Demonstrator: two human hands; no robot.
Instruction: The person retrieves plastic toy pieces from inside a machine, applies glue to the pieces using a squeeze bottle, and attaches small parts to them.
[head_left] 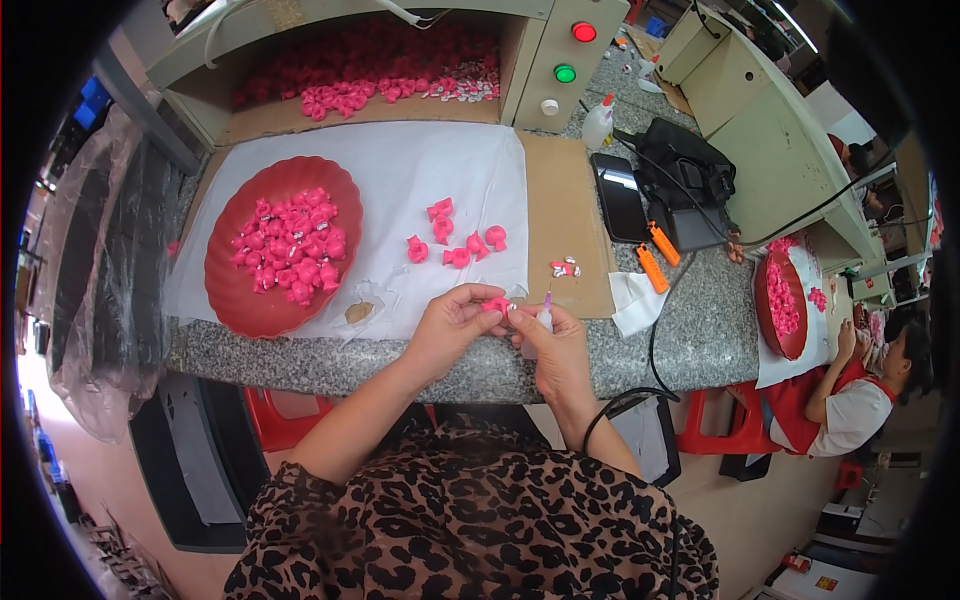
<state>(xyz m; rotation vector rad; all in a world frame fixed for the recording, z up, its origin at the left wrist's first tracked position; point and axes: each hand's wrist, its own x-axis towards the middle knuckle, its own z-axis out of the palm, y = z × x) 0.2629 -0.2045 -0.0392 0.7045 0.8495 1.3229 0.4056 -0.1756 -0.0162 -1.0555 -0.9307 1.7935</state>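
My left hand is closed on a small pink figurine at the front edge of the white paper. Fingers and thumb of my right hand meet at the figurine's right side, by a tiny whitish part too small to name. That same hand grips a small translucent bottle with a thin needle tip pointing up. Beyond my hands, several pink figurines lie loose on the paper. A few small pink and white pieces rest on the brown cardboard to the right.
At left stands a red scalloped bowl heaped with pink figurines. More pink pieces fill the machine opening at the back. A phone, black bag, orange tools and white bottle sit right. A co-worker sits far right.
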